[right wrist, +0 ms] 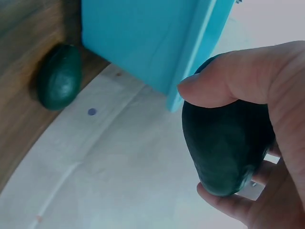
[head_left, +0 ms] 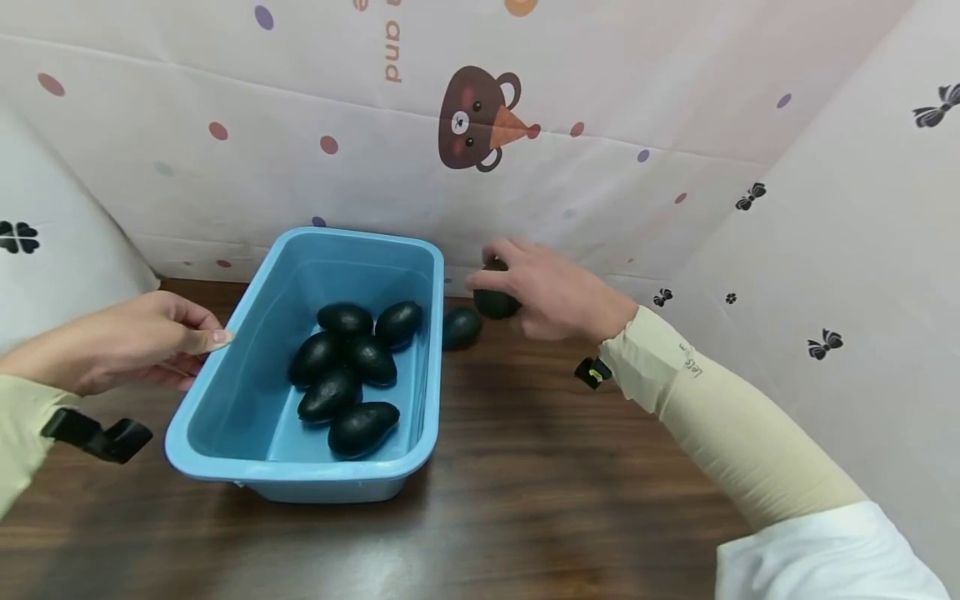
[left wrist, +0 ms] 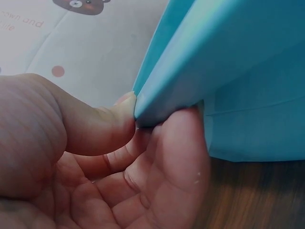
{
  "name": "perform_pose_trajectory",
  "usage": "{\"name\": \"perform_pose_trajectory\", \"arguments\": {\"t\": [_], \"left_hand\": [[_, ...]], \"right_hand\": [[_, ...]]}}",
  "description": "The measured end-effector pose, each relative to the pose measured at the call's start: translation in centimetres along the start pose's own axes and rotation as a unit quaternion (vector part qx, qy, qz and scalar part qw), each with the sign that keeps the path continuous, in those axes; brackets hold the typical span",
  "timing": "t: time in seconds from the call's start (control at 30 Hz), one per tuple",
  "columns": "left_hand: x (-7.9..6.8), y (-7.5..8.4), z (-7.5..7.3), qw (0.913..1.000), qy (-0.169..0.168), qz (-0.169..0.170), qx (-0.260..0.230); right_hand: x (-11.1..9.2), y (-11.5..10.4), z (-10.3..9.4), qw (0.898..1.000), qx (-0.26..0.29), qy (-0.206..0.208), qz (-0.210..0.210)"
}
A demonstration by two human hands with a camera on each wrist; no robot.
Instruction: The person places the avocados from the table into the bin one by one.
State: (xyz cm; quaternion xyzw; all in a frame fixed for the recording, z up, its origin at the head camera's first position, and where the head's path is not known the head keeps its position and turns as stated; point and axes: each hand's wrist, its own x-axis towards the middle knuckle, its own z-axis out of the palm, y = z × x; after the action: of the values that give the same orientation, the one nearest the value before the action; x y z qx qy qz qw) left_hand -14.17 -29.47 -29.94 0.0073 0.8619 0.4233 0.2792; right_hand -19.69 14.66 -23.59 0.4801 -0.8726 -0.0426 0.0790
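My right hand (head_left: 551, 290) grips a dark green avocado (right wrist: 224, 143), thumb on one side and fingers on the other, raised above the table just right of the blue plastic basin (head_left: 302, 472). Several more dark avocados (head_left: 362, 429) lie together on the basin's floor. Another avocado (head_left: 461, 328) rests on the table against the basin's right side, partly hidden by its rim; in the right wrist view this loose avocado (right wrist: 59, 77) shows whole. At the basin's left rim, my left hand (head_left: 142, 340) pinches the edge between thumb and fingers, as the left wrist view confirms.
The basin stands on a dark wooden table (head_left: 525, 500). Behind it rises a pale patterned sheet (head_left: 360, 183) with dots and a bear print. Similar sheets with bows and clovers close off both sides.
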Motion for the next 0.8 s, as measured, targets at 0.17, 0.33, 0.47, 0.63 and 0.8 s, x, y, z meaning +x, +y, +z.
{"name": "perform_pose_trajectory", "arguments": {"t": [0.17, 0.33, 0.47, 0.63, 0.8], "left_hand": [[0.1, 0.3, 0.1, 1.0, -0.002, 0.003, -0.007], [0.3, 0.3, 0.1, 0.9998, -0.008, 0.002, -0.016], [0.3, 0.1, -0.1, 0.9997, -0.01, 0.0, -0.021], [0.2, 0.1, -0.1, 0.9998, -0.006, 0.001, -0.02], [0.1, 0.0, -0.2, 0.9998, -0.001, 0.001, -0.018]], "right_hand": [[1.1, -0.9, -1.1, 1.0, -0.006, -0.001, -0.024], [2.4, -2.3, -2.1, 0.998, -0.018, -0.002, -0.063], [3.8, -3.7, -3.0, 0.996, -0.013, 0.003, -0.091], [5.9, -5.6, -3.7, 0.994, -0.023, -0.014, -0.108], [7.8, -7.4, -3.9, 0.991, -0.017, -0.033, -0.128]]}}
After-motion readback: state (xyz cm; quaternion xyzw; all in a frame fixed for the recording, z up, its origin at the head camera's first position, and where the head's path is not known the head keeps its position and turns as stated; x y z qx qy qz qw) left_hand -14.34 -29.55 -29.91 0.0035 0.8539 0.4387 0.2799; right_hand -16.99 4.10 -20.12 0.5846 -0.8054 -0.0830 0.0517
